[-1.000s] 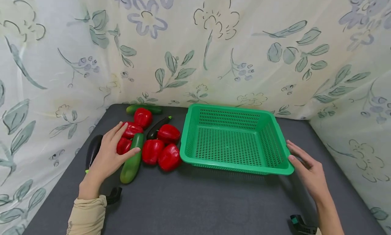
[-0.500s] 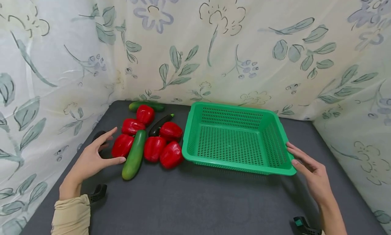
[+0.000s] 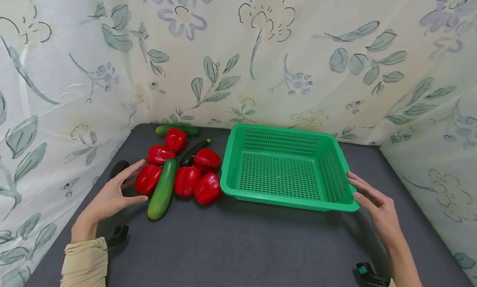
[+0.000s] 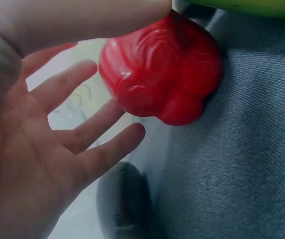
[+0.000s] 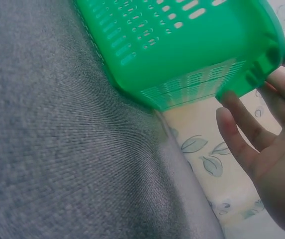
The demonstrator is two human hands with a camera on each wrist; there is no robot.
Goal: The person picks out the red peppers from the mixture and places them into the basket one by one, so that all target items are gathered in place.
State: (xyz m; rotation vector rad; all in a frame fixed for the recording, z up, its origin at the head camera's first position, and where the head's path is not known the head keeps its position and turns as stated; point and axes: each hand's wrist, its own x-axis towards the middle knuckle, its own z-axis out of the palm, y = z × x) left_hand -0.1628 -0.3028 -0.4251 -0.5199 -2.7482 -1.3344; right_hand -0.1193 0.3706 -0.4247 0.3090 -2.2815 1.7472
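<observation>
1. The left hand is at the worktop's left edge, fingers and thumb spread wide beside a red pepper; whether they touch it, I cannot tell.
2. That pepper lies near the left edge, just left of the long cucumber.
3. A dark eggplant, partly hidden, lies beyond the left hand at the same edge.
4. Five more peppers and a second eggplant cluster between there and the basket.
5. Another cucumber lies along the far edge, near the far left corner.
6. The right hand rests its fairly straight, slightly parted fingers against the right rim of the green basket, by its near right corner.
</observation>
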